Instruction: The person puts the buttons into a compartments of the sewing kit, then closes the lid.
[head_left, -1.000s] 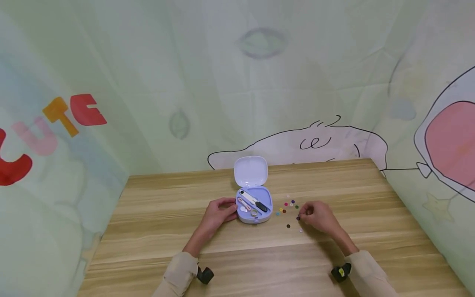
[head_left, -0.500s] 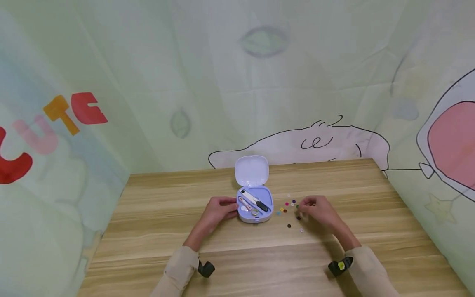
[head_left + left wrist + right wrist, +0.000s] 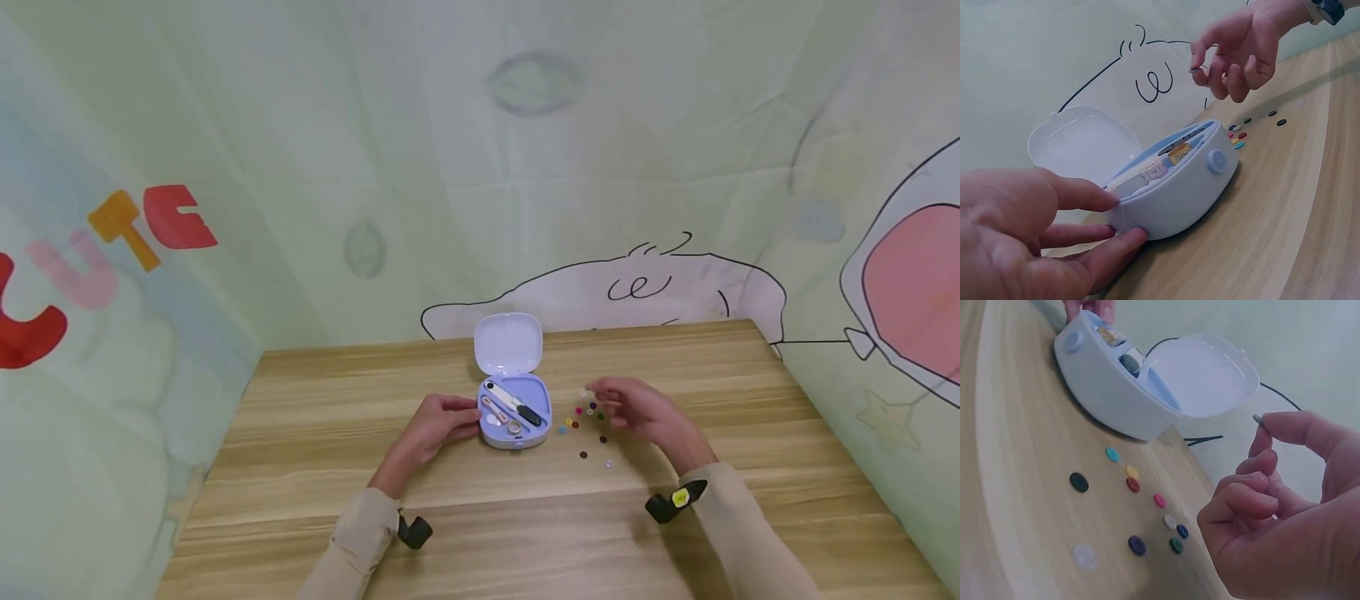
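Note:
A small pale-blue sewing box (image 3: 517, 444) stands on the table with its white lid (image 3: 508, 343) raised. My left hand (image 3: 437, 427) touches the box's left side with fairly straight fingertips, at the rim and the wall. Over the table to the right of the box, my right hand (image 3: 645, 410) pinches a small dark grey button (image 3: 1258, 419) between thumb and index finger. Several loose buttons of different colours lie below it, among them a purple button (image 3: 1137, 545) and a turquoise button (image 3: 1112, 454). Inside the box are a tool with a black handle (image 3: 528, 416) and a gold ring-like thimble (image 3: 1179, 153).
The wooden table (image 3: 337, 383) meets a printed cloth backdrop (image 3: 420, 167) at its back and sides. A dark button (image 3: 1079, 482) and a clear button (image 3: 1084, 556) lie nearer the front than the rest. A wrist camera (image 3: 667, 502) sits on the right forearm.
My right hand has risen from the buttons, moving back and slightly left, with a small button pinched in it. My left hand stays at the box.

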{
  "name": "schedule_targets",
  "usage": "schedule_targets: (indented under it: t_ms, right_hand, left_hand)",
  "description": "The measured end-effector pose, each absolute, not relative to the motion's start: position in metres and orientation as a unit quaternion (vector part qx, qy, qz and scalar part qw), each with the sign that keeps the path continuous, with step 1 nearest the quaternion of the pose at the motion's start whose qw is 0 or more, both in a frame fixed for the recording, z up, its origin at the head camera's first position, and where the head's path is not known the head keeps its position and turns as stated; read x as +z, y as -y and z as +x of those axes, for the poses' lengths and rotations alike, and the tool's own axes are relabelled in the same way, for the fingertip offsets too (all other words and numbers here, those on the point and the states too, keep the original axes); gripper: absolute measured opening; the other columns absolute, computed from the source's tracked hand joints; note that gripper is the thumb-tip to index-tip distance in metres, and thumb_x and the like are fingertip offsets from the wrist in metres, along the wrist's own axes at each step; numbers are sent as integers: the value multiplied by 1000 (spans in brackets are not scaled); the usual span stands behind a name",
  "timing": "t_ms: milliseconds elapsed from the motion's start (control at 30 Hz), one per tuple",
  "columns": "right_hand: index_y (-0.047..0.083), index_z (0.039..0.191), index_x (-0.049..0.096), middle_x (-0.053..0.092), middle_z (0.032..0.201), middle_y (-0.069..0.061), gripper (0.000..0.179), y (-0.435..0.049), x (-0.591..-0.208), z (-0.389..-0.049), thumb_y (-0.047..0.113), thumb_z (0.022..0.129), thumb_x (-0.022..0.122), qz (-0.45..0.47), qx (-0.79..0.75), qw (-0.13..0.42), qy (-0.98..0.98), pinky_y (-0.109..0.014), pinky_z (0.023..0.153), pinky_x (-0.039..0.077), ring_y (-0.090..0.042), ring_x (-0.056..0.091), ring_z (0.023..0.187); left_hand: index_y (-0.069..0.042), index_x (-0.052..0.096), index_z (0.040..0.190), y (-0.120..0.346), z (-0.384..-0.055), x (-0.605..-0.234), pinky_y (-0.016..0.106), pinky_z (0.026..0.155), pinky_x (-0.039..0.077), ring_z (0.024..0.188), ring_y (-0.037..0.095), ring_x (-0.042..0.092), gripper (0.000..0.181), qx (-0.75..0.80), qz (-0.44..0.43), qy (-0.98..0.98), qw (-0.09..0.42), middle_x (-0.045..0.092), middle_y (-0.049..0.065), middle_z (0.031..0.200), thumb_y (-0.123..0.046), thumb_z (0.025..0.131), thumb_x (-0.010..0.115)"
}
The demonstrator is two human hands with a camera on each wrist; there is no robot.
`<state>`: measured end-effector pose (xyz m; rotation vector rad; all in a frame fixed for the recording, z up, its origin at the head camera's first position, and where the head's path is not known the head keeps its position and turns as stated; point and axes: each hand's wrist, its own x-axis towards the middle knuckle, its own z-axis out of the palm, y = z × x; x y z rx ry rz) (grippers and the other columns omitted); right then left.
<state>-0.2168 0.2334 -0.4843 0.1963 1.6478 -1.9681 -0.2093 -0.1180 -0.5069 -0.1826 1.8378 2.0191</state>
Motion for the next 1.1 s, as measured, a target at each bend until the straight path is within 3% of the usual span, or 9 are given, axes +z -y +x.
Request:
schedule_targets:
  t_ms: [233,500,800,1100]
  right_hand:
    - [14,96,70,55,82,4,11,-215,-477,-234,19,103,64,135,-754,306,-565,-19,50,29,-13,44,71]
    - [14,104,71,55,80,6,11,-184,-463,-252,23,102,64,132,-730,312,-593,-19,51,27,-13,44,70]
    - [14,101,69,55,80,4,4,-155,-451,-263,18,100,68,136,-721,325,-597,-18,49,29,-13,45,70]
    - [11,98,75,55,82,2,9,-138,-447,-263,17,100,69,131,-715,325,-605,-17,47,29,-15,46,74]
  left_hand:
    - [19,61,123,118,-209,-505,37,90,63,94,24,71,29,721,-62,-658,207,68,26,115,7,97,67]
    - [18,61,123,119,-211,-507,36,89,63,94,24,71,29,719,-62,-659,212,67,25,115,6,98,67]
    - [19,60,124,118,-211,-506,37,88,64,93,24,71,29,721,-54,-658,211,68,26,114,7,98,65]
    - [20,60,124,119,-212,-507,36,86,64,92,23,71,29,725,-52,-653,213,68,25,112,8,98,65]
